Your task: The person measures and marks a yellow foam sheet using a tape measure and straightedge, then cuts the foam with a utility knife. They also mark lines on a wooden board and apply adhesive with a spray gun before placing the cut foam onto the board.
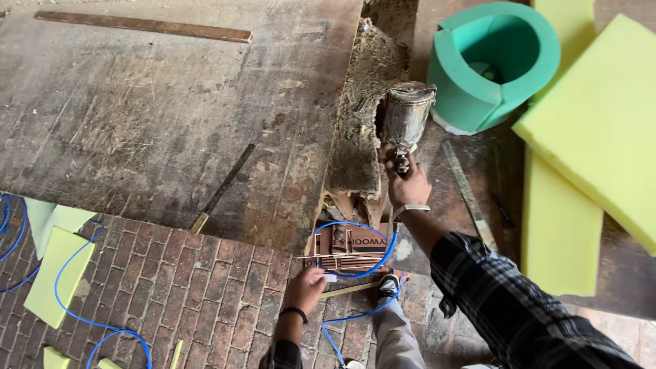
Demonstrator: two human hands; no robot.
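My right hand (408, 183) grips the handle of a metal spray gun (405, 116) with a dented steel cup, held up over the edge of a worn wooden board table (164, 116). A blue air hose (355, 270) runs from below the gun down to the brick floor. My left hand (305, 287), with a dark band at the wrist, hangs low near a small wooden crate (352, 249) and seems to pinch a small pale thing; it is too small to tell what.
A green foam ring (492, 61) and yellow foam slabs (601, 130) lie to the right. A metal ruler (468, 195) lies by them. A dark strip (222, 188) and a wooden batten (143, 26) rest on the table. Foam offcuts (58, 266) litter the bricks at left.
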